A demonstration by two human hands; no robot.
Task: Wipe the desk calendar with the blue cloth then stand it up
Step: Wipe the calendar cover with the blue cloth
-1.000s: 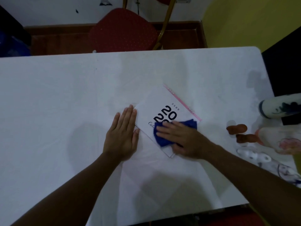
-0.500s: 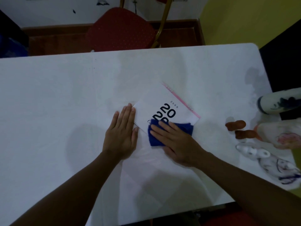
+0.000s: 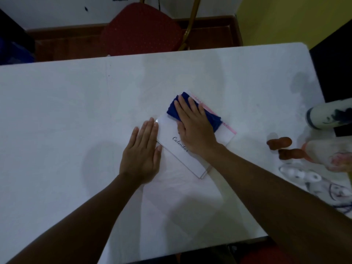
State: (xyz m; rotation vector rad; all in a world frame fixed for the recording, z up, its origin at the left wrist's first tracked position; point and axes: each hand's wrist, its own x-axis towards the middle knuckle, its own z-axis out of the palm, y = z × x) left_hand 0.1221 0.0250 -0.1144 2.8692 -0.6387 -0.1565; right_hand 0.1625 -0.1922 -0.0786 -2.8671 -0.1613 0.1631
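I see the desk calendar [image 3: 182,149] flat mid-table [image 3: 57,115], long axis diagonal, pink edge far-right. My right hand [image 3: 194,128] presses open on the blue cloth [image 3: 213,119] upon it; left hand [image 3: 142,155] open, flat beside it.

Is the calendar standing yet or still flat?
Flat. The calendar lies face-up on the table, right hand pressing the cloth on it.

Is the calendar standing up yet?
No, the calendar lies flat on the table, with the right hand pressing the cloth on it.
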